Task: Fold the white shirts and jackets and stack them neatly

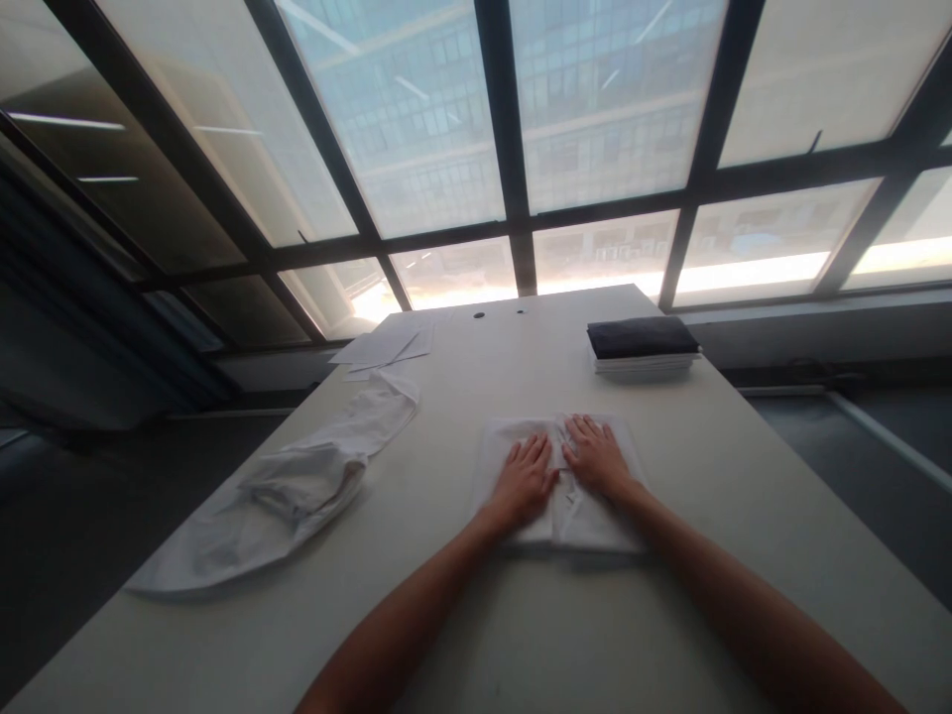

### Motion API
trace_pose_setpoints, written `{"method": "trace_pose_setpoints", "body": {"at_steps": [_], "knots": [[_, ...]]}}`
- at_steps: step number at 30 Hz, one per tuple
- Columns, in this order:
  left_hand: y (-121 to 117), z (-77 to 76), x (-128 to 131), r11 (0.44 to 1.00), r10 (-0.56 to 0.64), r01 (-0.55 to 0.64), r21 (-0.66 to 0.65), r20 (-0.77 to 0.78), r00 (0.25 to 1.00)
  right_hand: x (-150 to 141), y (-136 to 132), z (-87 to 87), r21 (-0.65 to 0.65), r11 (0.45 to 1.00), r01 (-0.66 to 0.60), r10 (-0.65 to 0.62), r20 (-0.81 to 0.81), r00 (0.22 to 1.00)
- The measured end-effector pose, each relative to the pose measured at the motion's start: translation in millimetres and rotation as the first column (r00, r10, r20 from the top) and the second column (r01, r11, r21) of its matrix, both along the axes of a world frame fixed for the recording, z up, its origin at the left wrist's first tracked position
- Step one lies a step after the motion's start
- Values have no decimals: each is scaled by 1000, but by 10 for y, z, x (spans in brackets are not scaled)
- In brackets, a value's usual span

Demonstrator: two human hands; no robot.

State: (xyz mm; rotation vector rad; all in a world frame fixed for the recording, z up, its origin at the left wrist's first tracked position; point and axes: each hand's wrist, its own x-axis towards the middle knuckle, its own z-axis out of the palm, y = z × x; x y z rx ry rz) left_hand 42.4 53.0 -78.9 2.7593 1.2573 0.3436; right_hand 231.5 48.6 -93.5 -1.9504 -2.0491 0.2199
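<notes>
A folded white cloth (498, 446) lies flat on the pale table (535, 635) in front of me. My left hand (525, 478) rests palm down on its middle, fingers stretched out. My right hand (595, 456) lies flat beside it on the same cloth, fingers spread; the two hands almost touch. Neither hand holds anything.
A loose, crumpled white garment (297, 486) sprawls along the table's left edge. A stack of folded cloths with a dark one on top (644, 344) sits at the far right. Paper sheets (383, 349) lie at the far left corner. Large windows rise behind the table.
</notes>
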Motion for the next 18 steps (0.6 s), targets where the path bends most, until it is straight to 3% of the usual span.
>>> {"method": "trace_pose_setpoints", "body": {"at_steps": [5, 11, 15, 18], "knots": [[-10, -183, 7, 999, -13, 15, 46, -58, 998, 8, -35, -34, -22, 997, -77, 78, 43, 996], [56, -175, 25, 998, 53, -51, 24, -87, 995, 16, -48, -31, -36, 996, -84, 86, 54, 995], [267, -130, 89, 995, 67, -76, -60, -142, 988, 19, -47, -31, -30, 995, -92, 94, 57, 994], [419, -106, 147, 995, 93, -98, -33, -127, 988, 23, -48, -34, -28, 996, -84, 86, 68, 994]]}}
